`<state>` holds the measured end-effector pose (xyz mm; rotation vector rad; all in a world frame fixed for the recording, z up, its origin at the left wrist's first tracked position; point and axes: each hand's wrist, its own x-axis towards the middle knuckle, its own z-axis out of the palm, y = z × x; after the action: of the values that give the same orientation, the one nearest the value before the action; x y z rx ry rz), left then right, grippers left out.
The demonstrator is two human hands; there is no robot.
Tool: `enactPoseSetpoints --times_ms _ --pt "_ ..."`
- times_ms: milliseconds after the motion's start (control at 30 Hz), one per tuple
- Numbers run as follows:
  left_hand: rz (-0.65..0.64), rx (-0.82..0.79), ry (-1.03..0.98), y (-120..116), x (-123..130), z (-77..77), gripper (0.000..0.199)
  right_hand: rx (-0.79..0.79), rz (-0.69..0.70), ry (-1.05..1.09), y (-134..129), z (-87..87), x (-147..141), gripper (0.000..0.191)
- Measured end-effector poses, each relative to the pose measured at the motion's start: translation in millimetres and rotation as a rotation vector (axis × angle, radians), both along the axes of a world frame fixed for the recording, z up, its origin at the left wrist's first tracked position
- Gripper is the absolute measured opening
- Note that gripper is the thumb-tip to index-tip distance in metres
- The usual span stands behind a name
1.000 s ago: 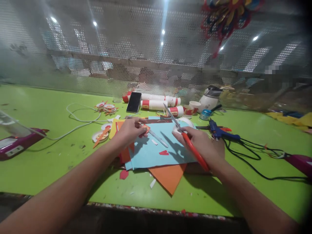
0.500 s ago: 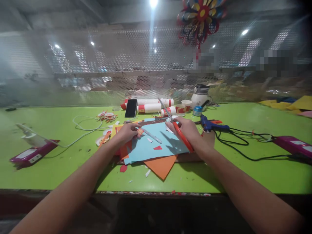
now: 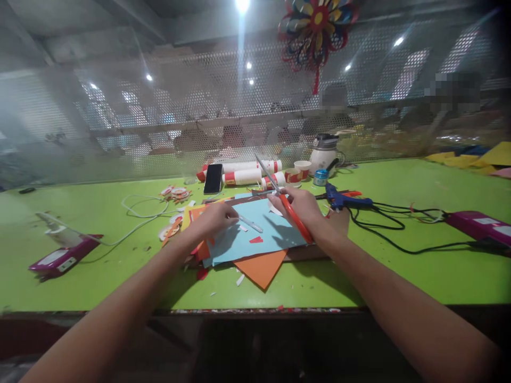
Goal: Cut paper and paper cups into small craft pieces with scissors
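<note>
My right hand (image 3: 300, 206) is closed on red-handled scissors (image 3: 294, 218), whose blades point up and away over the stack of paper. My left hand (image 3: 220, 218) is over the left part of the light blue sheet (image 3: 275, 234), fingers pressed together; what they hold, if anything, is hidden. Just right of its fingertips a pale pen (image 3: 250, 223) lies on the sheet, with a small red scrap (image 3: 256, 240) nearby. Orange paper (image 3: 263, 271) sticks out below the blue sheet.
Behind the paper are a phone (image 3: 213, 178), white-and-red rolls (image 3: 241, 177), paper cups (image 3: 293, 177) and a kettle (image 3: 323, 156). A blue glue gun (image 3: 344, 198) with black cables lies right. Purple power strips (image 3: 66, 258) sit at both sides. Paper discs (image 3: 175, 193) lie left.
My left hand has turned, and the small orange piece seen at its fingertips is no longer visible. My right hand still holds the scissors. The camera view has shifted slightly.
</note>
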<state>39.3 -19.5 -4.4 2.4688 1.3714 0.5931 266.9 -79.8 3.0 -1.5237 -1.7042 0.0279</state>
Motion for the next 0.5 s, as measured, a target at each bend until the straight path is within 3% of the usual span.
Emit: enactPoseSetpoints --times_ms 233,500 --pt "-0.258 0.157 0.261 -23 19 -9.2 0.021 -0.01 -0.008 -0.008 -2 1.8 -2 0.027" --pt "-0.273 0.34 0.405 -31 27 -21.3 0.03 0.011 0.0 0.011 -4 -2.5 -5 0.033"
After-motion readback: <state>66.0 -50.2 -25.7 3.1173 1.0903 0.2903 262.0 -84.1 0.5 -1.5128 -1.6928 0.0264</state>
